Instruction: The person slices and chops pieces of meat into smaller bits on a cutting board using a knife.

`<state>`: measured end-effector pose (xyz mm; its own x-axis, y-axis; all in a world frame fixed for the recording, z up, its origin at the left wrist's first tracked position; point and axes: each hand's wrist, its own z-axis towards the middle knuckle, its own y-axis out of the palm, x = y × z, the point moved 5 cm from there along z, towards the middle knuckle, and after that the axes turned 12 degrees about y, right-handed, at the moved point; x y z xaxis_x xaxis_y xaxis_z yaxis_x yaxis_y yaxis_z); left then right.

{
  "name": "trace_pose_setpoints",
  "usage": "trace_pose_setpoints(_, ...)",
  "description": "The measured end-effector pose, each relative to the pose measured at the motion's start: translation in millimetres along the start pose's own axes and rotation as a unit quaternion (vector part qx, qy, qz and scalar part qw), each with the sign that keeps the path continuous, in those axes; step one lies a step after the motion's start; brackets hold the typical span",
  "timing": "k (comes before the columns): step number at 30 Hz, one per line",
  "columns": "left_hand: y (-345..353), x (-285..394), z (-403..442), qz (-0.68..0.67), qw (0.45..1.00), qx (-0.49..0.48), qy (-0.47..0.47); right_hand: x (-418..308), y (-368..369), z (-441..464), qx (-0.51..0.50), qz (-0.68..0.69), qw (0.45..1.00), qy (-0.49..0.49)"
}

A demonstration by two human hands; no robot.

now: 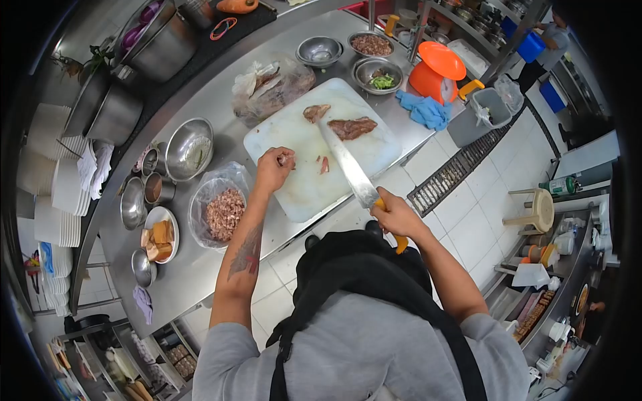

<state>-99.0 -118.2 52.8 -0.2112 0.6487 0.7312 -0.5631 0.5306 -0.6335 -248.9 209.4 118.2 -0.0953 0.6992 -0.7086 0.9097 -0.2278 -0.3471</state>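
My right hand (396,215) is wrapped round the yellow handle of a large knife (350,162), whose broad blade slants across the white cutting board (294,194). The blade's tip lies beside a small piece of meat (315,112). A larger strip of dark meat (353,127) rests just right of the blade. My left hand (273,167) is closed over the board's left part, with a bit of pinkish meat showing at its fingers. Between the hands lie small meat scraps (324,164). Left of my left forearm is a plastic-lined bowl of diced meat (225,214).
Behind the board are a plastic bag of meat (274,87) and steel bowls (319,51), one with chopped greens (382,81). At right are a blue cloth (424,109) and an orange scale (438,70). A steel bowl (189,149) stands at left.
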Motion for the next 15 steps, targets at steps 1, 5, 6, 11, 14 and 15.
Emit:
trace_pose_setpoints(1, -3, 12, -10, 0.000, 1.000, -0.001, -0.005, 8, 6, 7, 0.001, -0.052, 0.999, 0.009)
trace_pose_setpoints(5, -5, 40, -53, 0.081, 0.992, 0.090, -0.036, 34, 25, 34, -0.013, -0.158, 0.987, 0.017)
trace_pose_setpoints(6, -1, 50, -62, 0.101, 0.988, 0.111, 0.029, 23, 24, 25, -0.047, -0.158, 0.984, 0.061)
trace_pose_setpoints(11, 29, 44, -98, -0.069, 0.993, 0.090, 0.012, 20, 29, 29, -0.009, -0.220, 0.975, 0.015)
trace_pose_setpoints(14, 29, 41, -106, -0.104, 0.987, 0.106, -0.056, 15, 30, 32, 0.009, -0.225, 0.974, 0.009)
trace_pose_setpoints(15, 29, 47, -104, -0.053, 0.995, 0.075, -0.049, 14, 30, 32, 0.023, -0.230, 0.973, -0.002)
